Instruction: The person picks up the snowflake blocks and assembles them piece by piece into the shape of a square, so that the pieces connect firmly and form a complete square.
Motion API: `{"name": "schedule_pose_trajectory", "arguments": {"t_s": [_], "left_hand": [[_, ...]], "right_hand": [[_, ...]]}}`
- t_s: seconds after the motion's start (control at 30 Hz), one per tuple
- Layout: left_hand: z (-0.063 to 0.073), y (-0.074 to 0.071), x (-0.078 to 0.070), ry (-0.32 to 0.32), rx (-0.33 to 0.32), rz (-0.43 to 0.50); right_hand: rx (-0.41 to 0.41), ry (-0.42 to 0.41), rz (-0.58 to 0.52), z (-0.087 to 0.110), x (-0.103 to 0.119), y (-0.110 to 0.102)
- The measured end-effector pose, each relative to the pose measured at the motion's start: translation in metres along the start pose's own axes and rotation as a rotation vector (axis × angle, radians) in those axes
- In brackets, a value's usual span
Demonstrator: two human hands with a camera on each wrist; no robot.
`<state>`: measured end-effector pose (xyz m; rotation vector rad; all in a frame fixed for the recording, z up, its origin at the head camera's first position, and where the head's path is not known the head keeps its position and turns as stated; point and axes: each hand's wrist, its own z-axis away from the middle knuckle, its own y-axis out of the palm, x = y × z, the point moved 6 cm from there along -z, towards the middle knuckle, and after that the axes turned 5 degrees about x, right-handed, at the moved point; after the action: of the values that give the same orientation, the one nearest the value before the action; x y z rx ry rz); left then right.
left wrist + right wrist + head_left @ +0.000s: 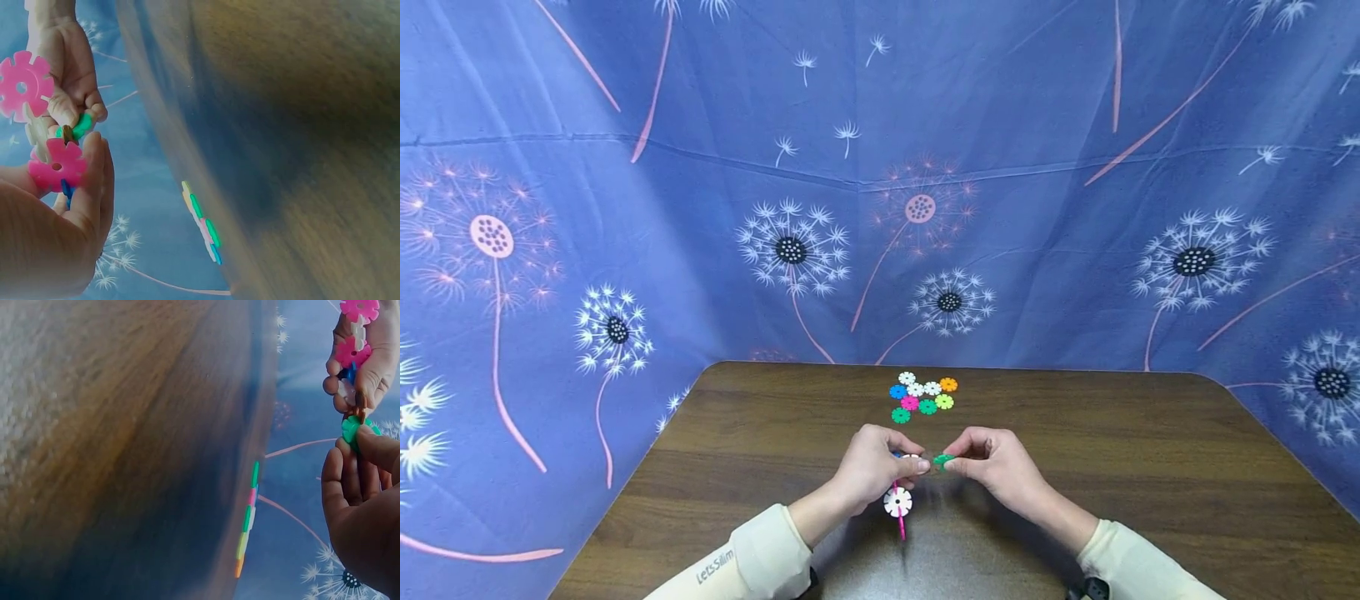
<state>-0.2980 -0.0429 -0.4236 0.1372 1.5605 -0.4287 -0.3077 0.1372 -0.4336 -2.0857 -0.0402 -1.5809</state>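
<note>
My left hand (874, 465) grips a chain of notched plastic discs. A white disc (897, 502) and a pink disc (902, 529) dangle below the fingers. Seen from the right wrist, the chain runs through pink, white, a second pink (353, 353), blue (350, 373) and white to a brown disc (360, 407) at the end by my fingertips. Between thumb and fingers, my right hand (1000, 465) pinches a green disc (351, 430). Its edge meets the brown disc in the right wrist view. Both hands are above the table, close together.
Several loose notched discs lie in a cluster at the table's far middle, among them an orange disc (949, 384), a blue disc (898, 392) and a green disc (928, 407). Behind the brown wooden table (760, 442) hangs a blue dandelion-print cloth (1045, 250).
</note>
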Motion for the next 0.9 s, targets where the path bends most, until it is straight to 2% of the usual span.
{"name": "schedule_pose_trajectory", "arguments": {"t_s": [0.17, 0.3, 0.5, 0.67, 0.8, 0.9], "left_hand": [[0.0, 0.0, 0.0, -0.012, 0.015, -0.01], [-0.002, -0.001, -0.001, -0.009, 0.043, -0.031], [-0.007, -0.001, -0.001, 0.051, 0.065, -0.123], [-0.008, 0.001, 0.002, 0.06, 0.067, -0.168], [-0.008, 0.0, 0.003, 0.064, 0.059, -0.199], [-0.007, -0.003, 0.005, 0.058, 0.059, -0.208]], "right_hand": [[0.01, 0.007, -0.023, 0.0, -0.004, 0.0], [0.032, -0.027, -0.048, 0.0, -0.005, 0.002], [0.054, -0.058, -0.047, -0.004, -0.006, 0.007], [0.075, -0.042, -0.029, -0.005, -0.005, 0.011], [0.175, -0.034, -0.033, -0.009, -0.003, 0.012], [0.337, 0.008, -0.059, -0.017, -0.006, 0.01]]}}
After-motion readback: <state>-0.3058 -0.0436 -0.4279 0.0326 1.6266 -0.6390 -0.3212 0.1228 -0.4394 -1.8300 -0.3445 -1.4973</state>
